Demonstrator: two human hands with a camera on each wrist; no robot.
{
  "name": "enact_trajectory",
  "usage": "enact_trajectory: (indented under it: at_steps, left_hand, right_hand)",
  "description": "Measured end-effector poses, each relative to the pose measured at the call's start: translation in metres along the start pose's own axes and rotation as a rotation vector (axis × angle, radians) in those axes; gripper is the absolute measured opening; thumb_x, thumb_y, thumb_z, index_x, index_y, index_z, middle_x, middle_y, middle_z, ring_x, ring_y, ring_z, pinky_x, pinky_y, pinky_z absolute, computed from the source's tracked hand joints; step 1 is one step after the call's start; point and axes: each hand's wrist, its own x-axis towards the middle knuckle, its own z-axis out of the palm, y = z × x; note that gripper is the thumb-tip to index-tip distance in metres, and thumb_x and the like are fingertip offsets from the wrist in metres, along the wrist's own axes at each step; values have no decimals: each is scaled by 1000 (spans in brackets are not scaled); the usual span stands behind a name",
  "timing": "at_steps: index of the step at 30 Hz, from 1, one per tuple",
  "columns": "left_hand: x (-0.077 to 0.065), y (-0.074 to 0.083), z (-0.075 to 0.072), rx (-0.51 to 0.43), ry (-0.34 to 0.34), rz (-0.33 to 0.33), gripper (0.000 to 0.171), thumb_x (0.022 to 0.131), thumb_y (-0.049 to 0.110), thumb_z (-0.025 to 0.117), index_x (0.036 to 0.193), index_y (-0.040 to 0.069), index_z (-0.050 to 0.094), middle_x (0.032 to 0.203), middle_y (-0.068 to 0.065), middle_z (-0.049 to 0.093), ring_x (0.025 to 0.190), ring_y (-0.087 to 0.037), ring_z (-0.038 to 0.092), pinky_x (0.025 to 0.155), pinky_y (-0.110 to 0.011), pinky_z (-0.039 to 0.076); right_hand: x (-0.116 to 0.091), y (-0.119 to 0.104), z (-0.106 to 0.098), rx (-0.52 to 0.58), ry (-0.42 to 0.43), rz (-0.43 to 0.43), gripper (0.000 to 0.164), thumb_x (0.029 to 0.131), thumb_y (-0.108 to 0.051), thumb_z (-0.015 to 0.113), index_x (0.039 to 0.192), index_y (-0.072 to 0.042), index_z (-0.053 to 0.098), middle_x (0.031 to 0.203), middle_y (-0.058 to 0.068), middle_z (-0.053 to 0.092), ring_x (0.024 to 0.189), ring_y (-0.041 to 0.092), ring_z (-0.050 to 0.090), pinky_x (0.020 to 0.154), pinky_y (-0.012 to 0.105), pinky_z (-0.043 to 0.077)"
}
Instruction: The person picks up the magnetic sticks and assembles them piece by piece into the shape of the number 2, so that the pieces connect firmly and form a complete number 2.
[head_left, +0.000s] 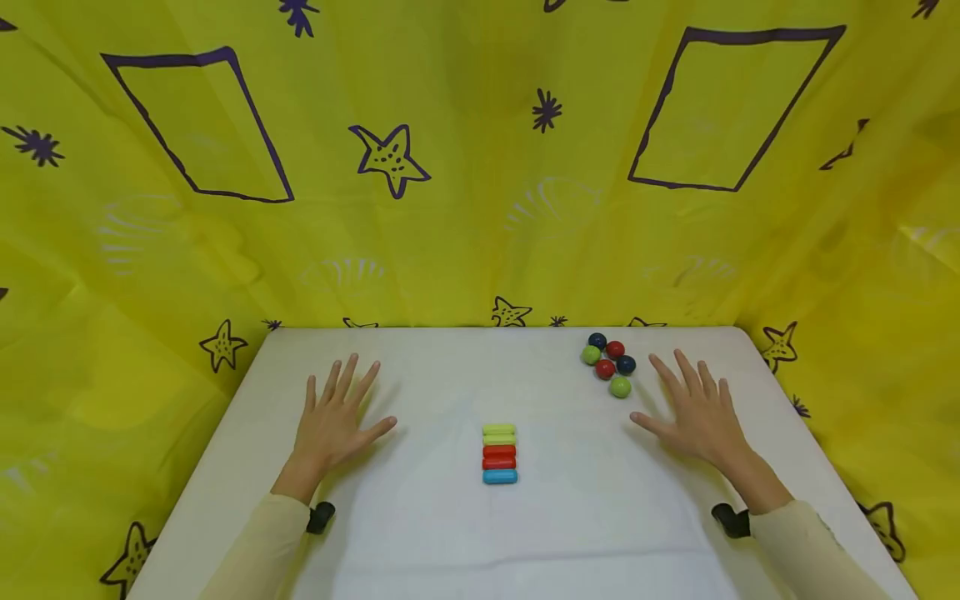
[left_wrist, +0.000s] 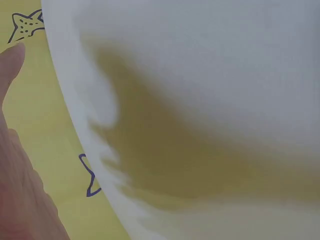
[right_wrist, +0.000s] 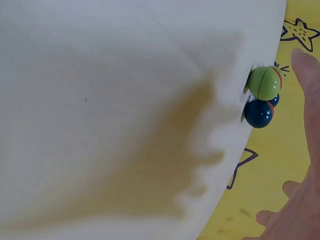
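My left hand [head_left: 330, 425] hovers over the left side of the white table with its fingers spread, holding nothing. On the right, my right hand [head_left: 699, 417] is spread the same way and holds nothing. Just left of its fingertips lies a loose cluster of small balls: green [head_left: 620, 387], red [head_left: 605, 369] and dark blue [head_left: 626, 364]. Between the hands, short capsule-like sticks lie stacked in a column: yellow-green ones [head_left: 498, 429] farthest away, red ones [head_left: 498, 452] in the middle and a blue one [head_left: 500, 477] nearest. The right wrist view shows a green ball [right_wrist: 264, 83] beside a dark blue ball [right_wrist: 258, 114].
The white table [head_left: 420, 533] has a crease across its near part. Yellow cloth [head_left: 465, 233] with dark drawn stars and frames rises behind and on both sides. Each wrist wears a black band, the left band [head_left: 320, 517] and the right band [head_left: 730, 521], below pale sleeves.
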Motion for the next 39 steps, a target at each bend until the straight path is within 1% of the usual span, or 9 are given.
enact_trajectory:
  at_steps: [7, 13, 16, 19, 22, 26, 28, 34, 39]
  left_hand:
    - [8, 15, 0, -56, -4, 54, 94, 90, 70, 60, 165, 29, 21, 170, -15, 17, 154, -45, 16, 117, -71, 7]
    - [28, 42, 2, -186, -15, 121, 91, 88, 59, 70, 162, 23, 32, 164, -18, 33, 147, -44, 33, 111, -72, 25]
    - [38, 59, 5, -284, -34, 131, 85, 87, 51, 75, 158, 20, 41, 157, -19, 44, 141, -43, 43, 106, -71, 33]
    - [43, 76, 9, -385, -93, 121, 78, 87, 44, 77, 154, 18, 48, 151, -16, 52, 137, -41, 47, 106, -70, 34]
    - [47, 93, 14, -481, -144, 126, 70, 88, 38, 79, 150, 17, 54, 142, -12, 60, 128, -36, 55, 105, -65, 37]
    - [51, 111, 23, -536, -172, 162, 62, 88, 32, 81, 144, 16, 61, 124, -10, 69, 109, -29, 62, 99, -56, 44]
    - [52, 119, 26, -546, -182, 180, 59, 88, 30, 81, 142, 16, 63, 116, -9, 71, 105, -27, 62, 97, -53, 44]
    - [56, 134, 31, -577, -231, 199, 50, 90, 27, 79, 137, 16, 66, 106, -6, 73, 98, -24, 61, 91, -45, 48]
    - [59, 141, 32, -583, -253, 213, 44, 91, 25, 78, 133, 15, 69, 95, 0, 73, 89, -20, 59, 82, -36, 49]
  right_hand:
    - [5, 1, -6, 72, 13, -36, 96, 87, -51, 77, 162, -19, 28, 158, 32, 28, 132, 64, 34, 100, 80, 28]
    - [15, 1, -7, 239, -51, 16, 87, 90, -45, 77, 159, -15, 34, 155, 32, 32, 126, 59, 40, 97, 78, 33]
    - [19, 0, -5, 330, -70, 35, 83, 91, -43, 77, 157, -11, 37, 150, 32, 39, 117, 51, 51, 95, 71, 42]
    - [22, -4, -1, 410, -82, 52, 79, 91, -39, 79, 154, -9, 40, 139, 32, 49, 99, 40, 58, 84, 57, 51]
    - [22, -6, 3, 458, -96, 84, 76, 92, -36, 79, 152, -9, 42, 130, 30, 57, 90, 32, 58, 76, 43, 51]
    - [24, -12, 8, 501, -119, 129, 73, 93, -33, 78, 151, -8, 43, 126, 28, 60, 88, 30, 59, 73, 36, 48]
    - [26, -14, 11, 514, -133, 155, 71, 93, -34, 77, 151, -9, 43, 126, 28, 60, 89, 30, 60, 74, 36, 50]
    - [32, -19, 23, 516, -130, 196, 65, 94, -33, 76, 147, -7, 48, 121, 25, 64, 99, 37, 63, 84, 49, 54]
    - [34, -22, 27, 526, -124, 246, 57, 95, -28, 75, 142, -4, 52, 115, 24, 65, 101, 39, 60, 80, 45, 53]
